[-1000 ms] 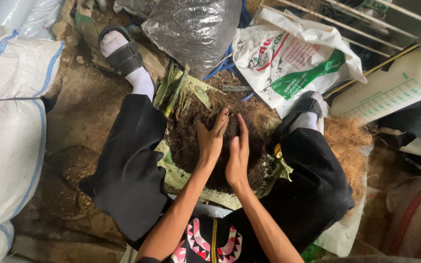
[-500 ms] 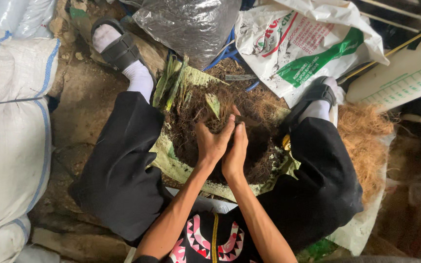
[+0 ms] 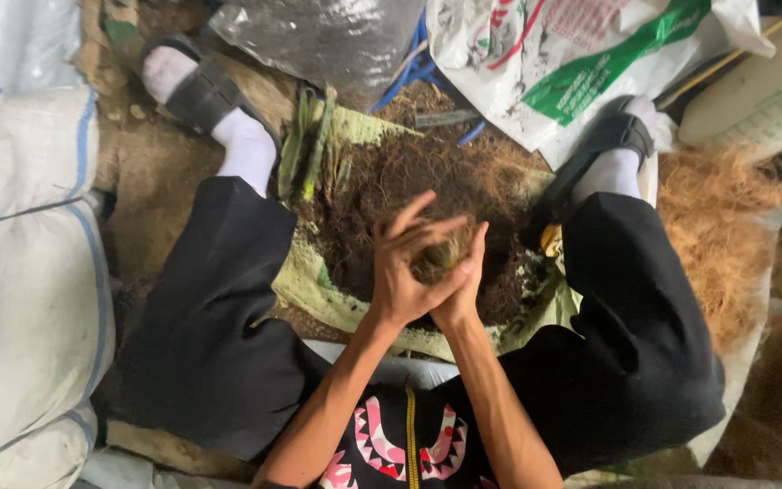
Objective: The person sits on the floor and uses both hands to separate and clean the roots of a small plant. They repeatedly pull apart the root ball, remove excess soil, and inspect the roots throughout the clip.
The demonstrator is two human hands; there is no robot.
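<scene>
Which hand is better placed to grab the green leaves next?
Left. The left hand sits on the same side as the green leaves; the right hand would have to cross over. Both now cup a fibre clump.

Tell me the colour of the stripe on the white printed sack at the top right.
The stripe is green, on the white sack, seen in the head view.

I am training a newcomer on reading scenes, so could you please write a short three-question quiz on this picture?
1. True or false: the left hand and right hand press a clump of fibre between them.
2. What lies under the pile of dark fibrous soil? A) a green sheet B) a metal tray C) a wooden board
3. What does the person wear on each foot?

Key: 1 true; 2 A, the green sheet; 3 a white sock in a black sandal.
</scene>
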